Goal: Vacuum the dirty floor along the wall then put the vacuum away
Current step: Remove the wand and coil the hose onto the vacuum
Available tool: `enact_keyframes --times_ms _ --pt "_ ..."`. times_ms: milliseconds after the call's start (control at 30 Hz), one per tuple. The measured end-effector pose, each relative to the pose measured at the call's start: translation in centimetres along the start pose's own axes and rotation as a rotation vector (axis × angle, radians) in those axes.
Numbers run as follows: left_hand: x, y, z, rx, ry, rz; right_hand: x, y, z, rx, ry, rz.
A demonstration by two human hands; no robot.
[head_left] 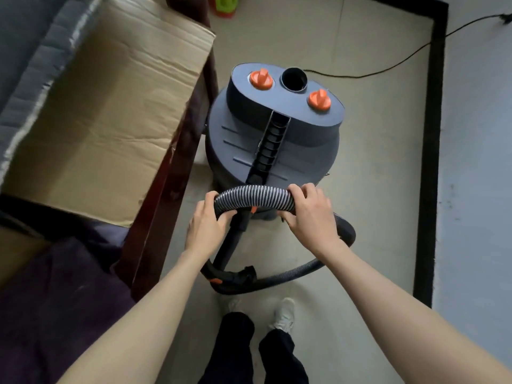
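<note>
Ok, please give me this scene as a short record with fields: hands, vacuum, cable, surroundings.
left hand: grips the ribbed hose
right hand: grips the same hose
vacuum: grey canister vacuum, upright on floor, two orange knobs, open top port
cable: black power cord lying on floor
left side: cardboard box

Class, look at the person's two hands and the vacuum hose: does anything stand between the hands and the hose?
Nothing visible does. The left hand and the right hand both already grip the ribbed hose, one at each end of its arch, just in front of the vacuum.
</note>
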State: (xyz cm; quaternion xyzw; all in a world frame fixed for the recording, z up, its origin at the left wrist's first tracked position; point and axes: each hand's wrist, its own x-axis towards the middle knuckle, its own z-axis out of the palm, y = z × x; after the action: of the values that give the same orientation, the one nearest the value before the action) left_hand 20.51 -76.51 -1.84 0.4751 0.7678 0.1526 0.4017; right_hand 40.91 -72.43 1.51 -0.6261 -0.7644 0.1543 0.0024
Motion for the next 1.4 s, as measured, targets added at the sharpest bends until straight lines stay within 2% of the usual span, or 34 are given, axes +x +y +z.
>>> enact_keyframes --times_ms 233,467,567,700,867,1000,1400 --pt "1.8 -1.3 1.3 0.019 0.046 0.033 -0.5 -0.2 2.8 0.022 0.036 0.098" --pt "2.0 -1.9 1.6 0.126 -0.019 -0.027 -0.2 -0.7 3.9 0.047 -0.032 0.181" --pt "2.7 -2.0 0.9 0.160 -0.081 -0.004 -0.1 -1.2 4.2 0.036 -0.001 0.187" --pt "3.3 -1.9 0.7 0.077 -0.109 0.004 -0.2 -1.3 4.5 0.046 -0.085 0.261" --pt "3.8 -1.7 1.7 -0.015 -0.106 -0.073 -0.3 -1.9 4.6 0.146 -0.044 0.354" --pt "3.9 -1.1 1.6 -0.035 -0.094 -0.106 0.5 -2.6 4.5 0.220 -0.092 0.449" --pt "5.9 -2.5 3.0 -0.162 -0.171 -0.143 1.8 -2.2 5.8 0.250 -0.197 0.542"
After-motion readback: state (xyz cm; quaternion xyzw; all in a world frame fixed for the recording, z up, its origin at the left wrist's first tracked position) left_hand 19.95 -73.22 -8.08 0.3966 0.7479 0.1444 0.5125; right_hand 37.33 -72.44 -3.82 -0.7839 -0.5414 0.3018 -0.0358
